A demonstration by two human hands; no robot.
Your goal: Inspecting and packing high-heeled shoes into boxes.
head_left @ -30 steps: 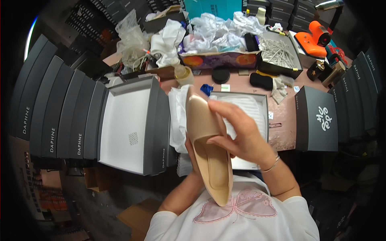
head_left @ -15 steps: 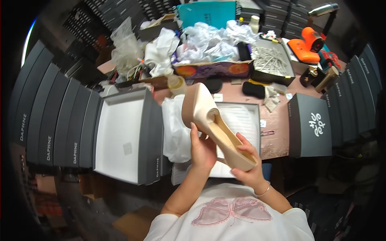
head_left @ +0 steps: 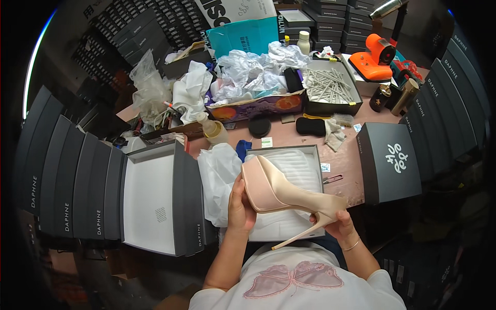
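A pale pink satin platform high-heeled shoe (head_left: 289, 187) is held up sideways between my two hands. Its closed toe and thick sole lie to the left, its thin heel slants down toward me. My left hand (head_left: 241, 209) is closed around the toe end. At the back of the shoe, my right hand (head_left: 338, 226) grips the heel part. Below the shoe sits an open shoebox (head_left: 316, 151) lined with white padded wrapping (head_left: 297, 160). Crumpled white tissue paper (head_left: 219, 175) lies left of the shoe, beside a small blue cloth piece (head_left: 244, 150).
An empty grey box lid (head_left: 150, 196) leans at left beside a row of upright shoeboxes (head_left: 72, 175). A closed shoebox (head_left: 391, 163) stands at right. Behind are a paper-filled carton (head_left: 258, 109), a tray of white sticks (head_left: 330, 82), a glue bottle (head_left: 213, 129), tweezers (head_left: 333, 179) and an orange device (head_left: 373, 62).
My hands have turned the shoe from its open top facing me onto its side, showing its outer side and heel. My right hand has shifted to the heel. The view has also shifted.
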